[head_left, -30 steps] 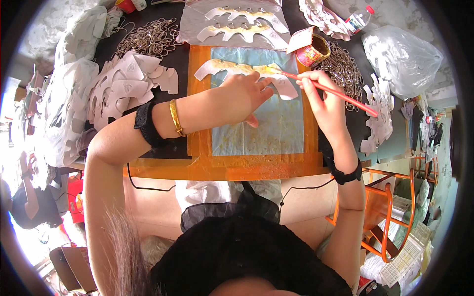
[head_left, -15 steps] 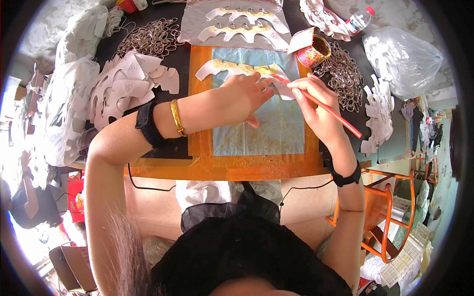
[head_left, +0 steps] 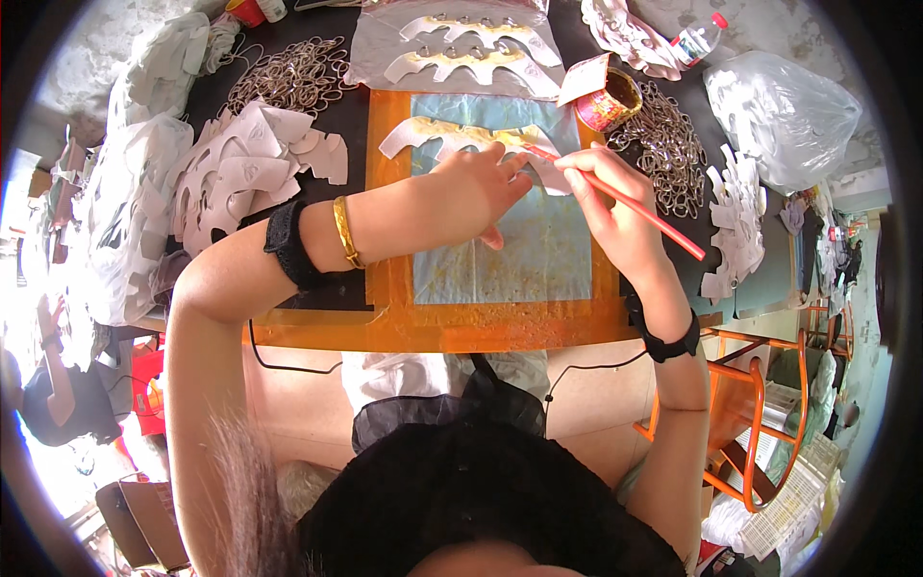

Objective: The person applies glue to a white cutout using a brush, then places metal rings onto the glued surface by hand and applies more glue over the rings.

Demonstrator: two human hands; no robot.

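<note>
A white scalloped strip lies on the blue sheet, with a wet yellowish coat along its upper part. My left hand rests over its lower edge, fingers spread and pressing it down. Between the fingers and thumb of my right hand is a slim red brush, slanting down to the left. Its tip meets the yellow coat near the strip's right half. Part of the strip is hidden under my left fingers.
Two coated strips with metal rings lie on a grey sheet at the back. An open tin stands right of the strip. Piles of metal rings and stacked white pieces flank the work area.
The brush tip has shifted slightly left and up along the yellow coat, and my right hand has moved a little with it. My left hand stays put.
</note>
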